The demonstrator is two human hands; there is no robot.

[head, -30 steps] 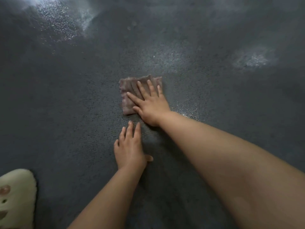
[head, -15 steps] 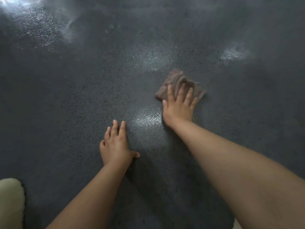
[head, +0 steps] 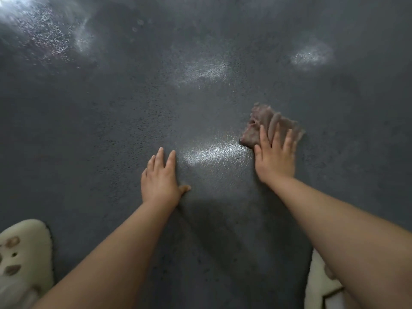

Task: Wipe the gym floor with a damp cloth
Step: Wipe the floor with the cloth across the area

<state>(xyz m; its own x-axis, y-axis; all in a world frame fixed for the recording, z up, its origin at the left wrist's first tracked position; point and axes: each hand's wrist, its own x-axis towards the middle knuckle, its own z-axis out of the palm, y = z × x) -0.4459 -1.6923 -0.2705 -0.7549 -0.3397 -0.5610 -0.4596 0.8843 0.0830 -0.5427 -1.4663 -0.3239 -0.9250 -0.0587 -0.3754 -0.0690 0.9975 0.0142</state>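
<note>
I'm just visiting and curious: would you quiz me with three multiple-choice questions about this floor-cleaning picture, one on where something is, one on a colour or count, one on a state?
1. Where does the cloth lie?
A. Under the fingers of the right hand
B. Under the left hand
C. Draped over a shoe

2. What colour is the floor?
A. Bright red
B. Dark grey
C. White

3. How is the left hand posed?
A. Curled into a fist round the cloth
B. Lifted high off the floor
C. Flat on the floor, fingers straight

Answers:
1. A, the right hand's straight fingers press on the brownish cloth, to the right of the left hand.
2. B, the speckled surface is dark grey with shiny patches.
3. C, the palm lies down on bare floor, holding nothing.
</note>
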